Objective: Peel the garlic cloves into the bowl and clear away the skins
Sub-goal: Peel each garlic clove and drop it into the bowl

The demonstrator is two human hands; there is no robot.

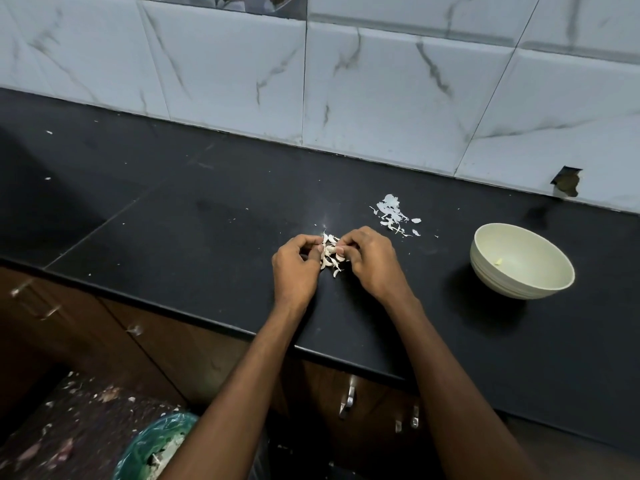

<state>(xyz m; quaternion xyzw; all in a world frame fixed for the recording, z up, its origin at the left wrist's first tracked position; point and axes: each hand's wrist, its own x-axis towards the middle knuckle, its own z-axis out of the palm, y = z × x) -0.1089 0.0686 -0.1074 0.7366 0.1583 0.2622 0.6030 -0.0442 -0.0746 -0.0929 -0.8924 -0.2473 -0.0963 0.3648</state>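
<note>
Left hand (297, 268) and right hand (369, 263), fingers curled, close together.

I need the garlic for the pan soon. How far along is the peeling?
Early days. Done: the bowl holds what looks like one small peeled piece, and a small pile of skins lies on the counter. In hand: the left hand and right hand both pinch at the garlic cloves clustered between them. Left: most of that cluster, then clearing the skins; a lined bin sits below.

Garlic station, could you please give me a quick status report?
Left hand and right hand both pinching the garlic cloves. Bowl holds one small piece. Skins still on counter. Nothing blocking.
</note>
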